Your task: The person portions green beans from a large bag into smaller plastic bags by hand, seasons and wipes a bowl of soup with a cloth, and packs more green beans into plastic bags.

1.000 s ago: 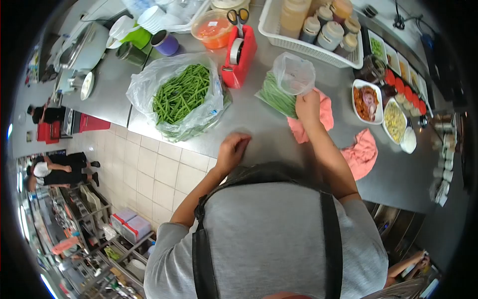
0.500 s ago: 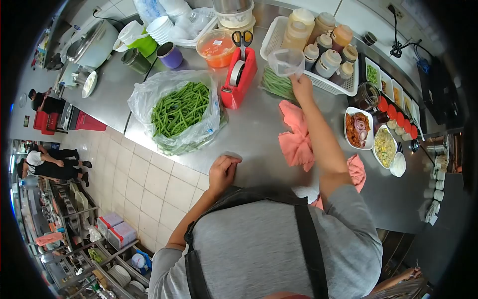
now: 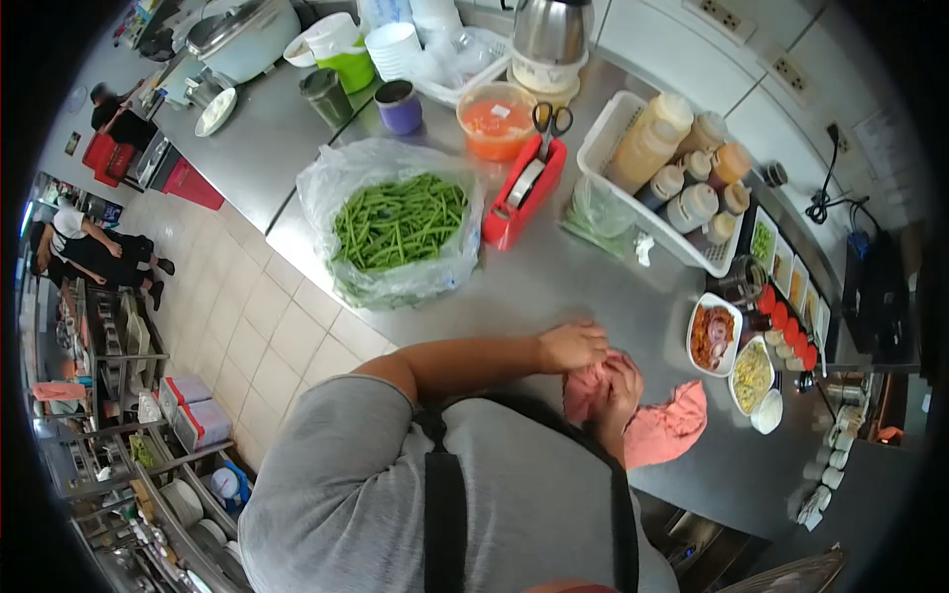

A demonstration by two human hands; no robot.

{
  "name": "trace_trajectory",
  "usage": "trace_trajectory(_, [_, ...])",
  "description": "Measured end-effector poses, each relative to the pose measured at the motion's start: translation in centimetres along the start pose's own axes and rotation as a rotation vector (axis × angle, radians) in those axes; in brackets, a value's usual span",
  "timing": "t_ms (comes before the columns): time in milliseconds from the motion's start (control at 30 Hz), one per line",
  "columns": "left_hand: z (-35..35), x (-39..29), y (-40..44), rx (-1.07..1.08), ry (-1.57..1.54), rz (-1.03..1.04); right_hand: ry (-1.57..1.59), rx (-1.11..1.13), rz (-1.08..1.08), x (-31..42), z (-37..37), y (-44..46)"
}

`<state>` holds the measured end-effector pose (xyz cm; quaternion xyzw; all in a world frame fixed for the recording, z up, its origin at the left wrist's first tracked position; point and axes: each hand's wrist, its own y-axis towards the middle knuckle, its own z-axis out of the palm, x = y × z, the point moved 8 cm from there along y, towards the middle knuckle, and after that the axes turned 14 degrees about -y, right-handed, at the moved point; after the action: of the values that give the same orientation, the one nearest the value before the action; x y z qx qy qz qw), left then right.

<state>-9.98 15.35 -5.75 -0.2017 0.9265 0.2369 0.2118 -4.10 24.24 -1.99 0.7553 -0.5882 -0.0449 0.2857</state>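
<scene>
Pink cloth (image 3: 581, 391), one: bunched at the worktop (image 3: 514, 301)'s near edge, presumably for easy two-handed control; right hand (image 3: 620, 387) grasping it, left hand (image 3: 570, 346) against it, grip unclear.

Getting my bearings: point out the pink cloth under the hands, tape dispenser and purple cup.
Pink cloth (image 3: 582, 394): head view, bunched fabric.
Tape dispenser (image 3: 531, 202): head view, red body.
Purple cup (image 3: 399, 117): head view, outer side.

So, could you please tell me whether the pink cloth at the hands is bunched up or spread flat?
Bunched up: the visible part of the pink cloth is crumpled in the right hand, with the left hand close beside it.
</scene>
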Motion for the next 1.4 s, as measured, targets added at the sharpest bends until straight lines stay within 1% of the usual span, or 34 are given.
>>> trace_trajectory(67, [0.1,0.7,0.3,0.048,-0.285,-0.111,0.046,-0.001,0.136,-0.6,0.0,0.0])
trace_trajectory(100, [-1.0,0.3,0.3,0.047,-0.265,-0.105,0.051,-0.021,0.13,-0.5,0.0,0.0])
trace_trajectory(167, [-3.4,0.2,0.3,0.048,-0.286,-0.166,0.04,0.023,0.209,-1.3,0.8,0.2])
trace_trajectory(200, [-4.5,0.4,0.2,0.042,-0.26,-0.154,0.044,-0.003,0.198,-1.3,0.7,0.4])
trace_trajectory(267, [-8.4,0.8,0.3,-0.056,-0.283,-0.013,0.116,0.075,0.321,-2.4,1.4,0.7])
trace_trajectory(300, [-11.4,1.6,0.4,-0.059,-0.257,0.003,0.109,0.065,0.315,-2.7,1.3,0.8])
trace_trajectory(367, [-21.1,2.7,0.2,-0.22,-0.271,0.139,0.102,0.032,0.308,-2.9,1.2,1.4])
trace_trajectory(433, [-31.1,5.5,-0.8,-0.41,0.01,0.169,-0.024,0.046,0.33,-2.2,0.9,2.2])
trace_trajectory(467, [-35.8,7.6,-1.2,-0.493,0.18,0.131,-0.029,0.033,0.334,-1.4,0.7,2.6])
trace_trajectory(500, [-40.9,9.2,-1.7,-0.629,0.158,0.196,0.008,-0.001,0.397,-1.0,0.4,2.9])
trace_trajectory(533, [-45.1,11.7,-1.9,-0.742,0.227,0.08,0.047,-0.04,0.459,-0.6,0.7,3.3])
trace_trajectory(567, [-48.0,16.8,-1.7,-0.722,0.213,0.027,0.039,-0.05,0.465,0.2,1.3,3.5])
trace_trajectory(633, [-53.5,22.7,-1.6,-0.736,0.538,-0.193,0.106,-0.128,0.541,0.9,3.1,3.0])
trace_trajectory(667, [-55.7,25.8,-1.6,-0.733,0.673,-0.346,0.032,-0.047,0.534,1.1,4.6,2.3])
trace_trajectory(700, [-57.4,28.3,-1.9,-0.723,0.806,-0.501,0.022,-0.052,0.541,2.4,4.8,2.6])
trace_trajectory(733, [-58.5,29.6,-2.1,-0.725,0.797,-0.492,-0.225,-0.005,0.478,4.7,5.0,3.2])
trace_trajectory(767, [-59.7,31.3,-2.7,-0.715,0.83,-0.605,-0.47,0.044,0.413,6.4,5.2,3.8])
trace_trajectory(800, [-60.8,33.0,-3.1,-0.702,0.862,-0.717,-0.422,0.027,0.451,6.2,5.5,3.5])
trace_trajectory(833, [-61.7,34.0,-3.1,-0.703,0.856,-0.704,-0.429,0.02,0.462,5.9,5.5,3.4])
trace_trajectory(900, [-61.6,39.0,-3.1,-0.479,0.71,-0.819,-0.358,0.009,0.487,5.0,5.6,2.9])
trace_trajectory(933, [-61.9,40.1,-2.9,-0.55,0.787,-0.7,-0.347,-0.011,0.49,4.6,5.7,2.6])
trace_trajectory(967, [-61.9,40.1,-2.9,-0.539,0.785,-0.697,-0.346,-0.005,0.499,4.3,5.6,2.5])
trace_trajectory(1033, [-62.7,38.4,-2.9,-0.562,0.76,-0.573,-0.416,0.022,0.468,4.1,5.7,3.0])
trace_trajectory(1167, [-65.3,37.5,-2.2,-0.516,0.848,-0.543,-0.441,0.002,0.464,4.3,5.3,3.6])
trace_trajectory(1233, [-66.9,35.8,-1.9,-0.684,0.871,-0.407,-0.433,-0.009,0.454,4.3,5.3,3.6])
trace_trajectory(1300, [-68.7,31.5,-2.4,-0.969,0.787,-0.312,-0.425,-0.015,0.443,4.2,5.5,3.4])
trace_trajectory(1367, [-69.5,29.7,-1.7,-1.064,0.77,-0.128,-0.421,-0.056,0.447,3.8,5.3,3.3])
trace_trajectory(1400, [-69.3,28.8,-2.0,-1.065,0.771,-0.148,-0.422,-0.042,0.435,3.3,5.5,3.4])
